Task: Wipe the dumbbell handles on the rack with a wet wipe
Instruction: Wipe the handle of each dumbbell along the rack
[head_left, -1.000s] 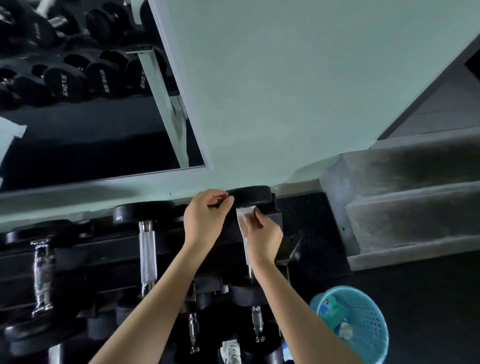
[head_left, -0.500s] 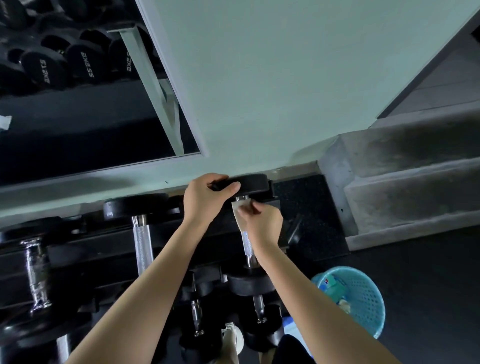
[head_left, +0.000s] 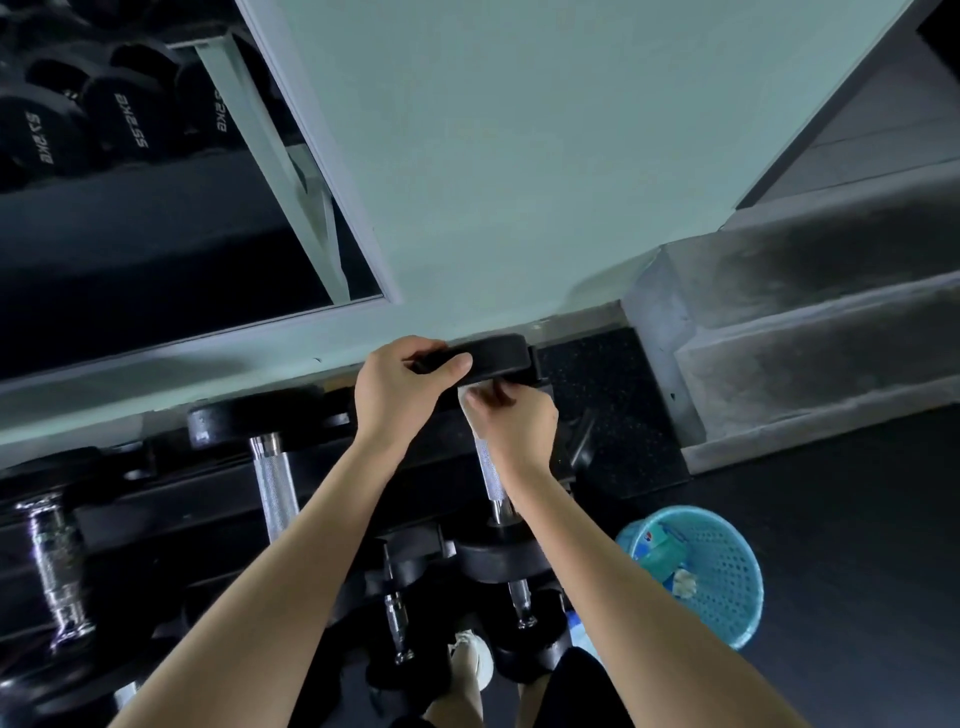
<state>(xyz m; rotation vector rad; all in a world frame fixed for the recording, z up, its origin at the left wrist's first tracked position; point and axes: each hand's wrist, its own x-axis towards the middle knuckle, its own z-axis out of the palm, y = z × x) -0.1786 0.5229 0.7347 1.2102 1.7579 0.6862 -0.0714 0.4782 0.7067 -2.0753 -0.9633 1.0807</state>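
— Where is the wet wipe (head_left: 474, 415)?
— Just right of the frame's centre, on the upper end of the knurled handle (head_left: 488, 470) of the rightmost dumbbell (head_left: 501, 357) on the rack (head_left: 182, 501). The right hand (head_left: 517, 428) pinches it against the metal, fingers curled.
— And the left hand (head_left: 397, 387)?
— It grips the rim of that dumbbell's far head, thumb on the near face, fingers hooked over the top.
— Anything nearby?
— A blue basket (head_left: 730, 592) stands on the dark floor at lower right, with litter inside.
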